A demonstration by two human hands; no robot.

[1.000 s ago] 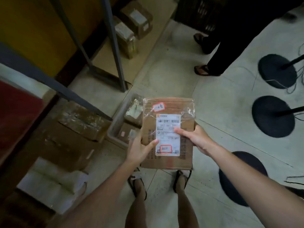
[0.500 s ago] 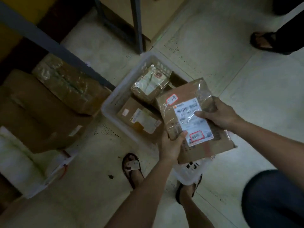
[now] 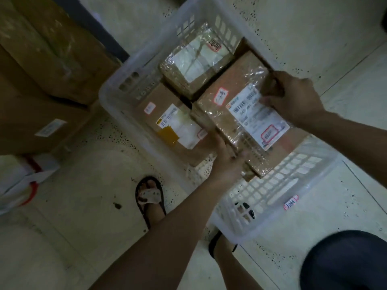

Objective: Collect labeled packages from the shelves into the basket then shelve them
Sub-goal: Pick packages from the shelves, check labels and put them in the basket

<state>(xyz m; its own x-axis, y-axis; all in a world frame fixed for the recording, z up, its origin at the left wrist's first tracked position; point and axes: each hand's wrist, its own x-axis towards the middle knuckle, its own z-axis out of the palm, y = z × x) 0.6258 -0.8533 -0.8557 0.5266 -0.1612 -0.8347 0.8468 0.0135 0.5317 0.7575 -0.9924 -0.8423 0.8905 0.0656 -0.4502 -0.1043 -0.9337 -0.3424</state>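
Left hand (image 3: 226,164) curled round the near edge of the plastic-wrapped labeled package (image 3: 240,126), which is down inside the white basket (image 3: 282,181). Right hand (image 3: 295,99) pinching the far edge, thumb on the shipping label.

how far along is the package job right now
Done: the far package and the yellow-taped package lie in the basket. In hand: the left hand and right hand grip the held package inside the basket's right side; whether it rests there is unclear. Left: release it, collect any others, then shelve them all; no shelving shows yet.
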